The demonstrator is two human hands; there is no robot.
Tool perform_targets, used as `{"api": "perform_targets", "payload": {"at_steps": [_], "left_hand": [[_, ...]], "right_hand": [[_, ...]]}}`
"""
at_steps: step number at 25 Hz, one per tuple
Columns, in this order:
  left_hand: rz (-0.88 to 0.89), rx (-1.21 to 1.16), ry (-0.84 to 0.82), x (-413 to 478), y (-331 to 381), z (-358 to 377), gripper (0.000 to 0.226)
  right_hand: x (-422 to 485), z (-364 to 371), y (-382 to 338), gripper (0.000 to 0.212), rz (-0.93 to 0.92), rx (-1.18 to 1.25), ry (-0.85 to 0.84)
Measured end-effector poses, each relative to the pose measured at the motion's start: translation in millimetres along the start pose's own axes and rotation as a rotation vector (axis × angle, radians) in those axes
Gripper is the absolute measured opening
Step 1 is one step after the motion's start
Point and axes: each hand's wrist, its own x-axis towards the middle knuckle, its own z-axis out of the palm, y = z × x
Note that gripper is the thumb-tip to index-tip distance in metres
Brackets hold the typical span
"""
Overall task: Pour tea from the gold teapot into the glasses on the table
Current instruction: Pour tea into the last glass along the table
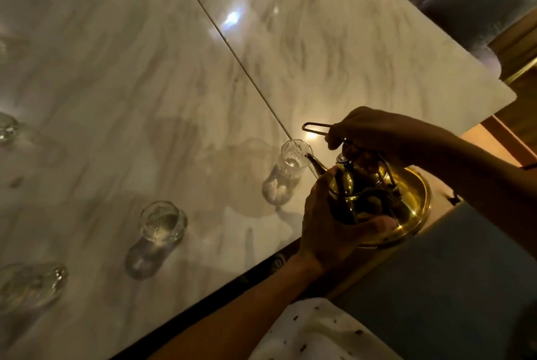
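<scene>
The gold teapot (386,202) hangs over the near right edge of the marble table (145,83), tilted so its spout reaches the rim of a clear glass (292,162). My right hand (374,134) grips the wire handle from above. My left hand (328,220) cups the pot's body from below. No stream of tea is visible in the dim light. A second glass (162,221) stands to the left, and a third glass (32,284) lies further left near the frame's edge. Another glass (7,127) is blurred at the far left.
A seam runs diagonally across the marble table. Grey upholstered chairs (476,2) stand beyond the table's far right edge. A grey cushioned seat (453,281) and a white speckled cloth (319,333) lie at the lower right, below the teapot.
</scene>
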Motion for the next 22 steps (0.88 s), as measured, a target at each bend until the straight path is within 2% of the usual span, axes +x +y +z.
{"api": "perform_targets", "payload": {"at_steps": [5, 14, 19, 22], "left_hand": [[-0.055, -0.089, 0.004, 6.6, 3.9, -0.9, 0.071], [-0.153, -0.128, -0.013, 11.7, 10.7, -7.7, 0.093], [-0.202, -0.139, -0.019, 12.1, 16.3, -11.6, 0.089], [-0.198, -0.164, -0.024, 13.7, 18.5, -11.1, 0.097]], "right_hand": [[15.7, -1.4, -20.6, 0.021, 0.049, -0.05, -0.065], [22.6, 1.9, -43.7, 0.022, 0.11, -0.133, -0.095], [23.2, 4.2, -50.0, 0.023, 0.136, -0.164, -0.093], [23.5, 4.0, -53.0, 0.021, 0.139, -0.188, -0.068]]}}
